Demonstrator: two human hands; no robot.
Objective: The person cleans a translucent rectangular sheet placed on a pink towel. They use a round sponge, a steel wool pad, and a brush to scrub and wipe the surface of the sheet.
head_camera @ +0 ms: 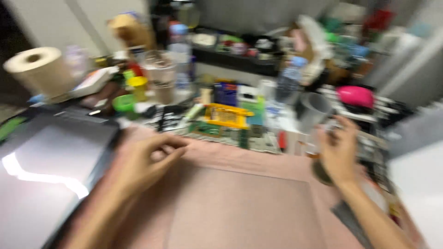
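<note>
The near middle of the counter, over the pink cloth (240,203), lies open between the two hands. To the far side a dense, blurred row of bottles, cups and boxes (221,106) walls it off. A closed laptop (41,175) fills the left; a paper roll (39,69) stands behind it.

Pink cloth (240,203), yellow box (228,116), magenta lid (355,96), green cup (123,103).

A pink cloth (240,203) lies spread flat over the near counter, a square crease showing in it. A blurred dark round thing (321,171) sits at its right edge.
</note>
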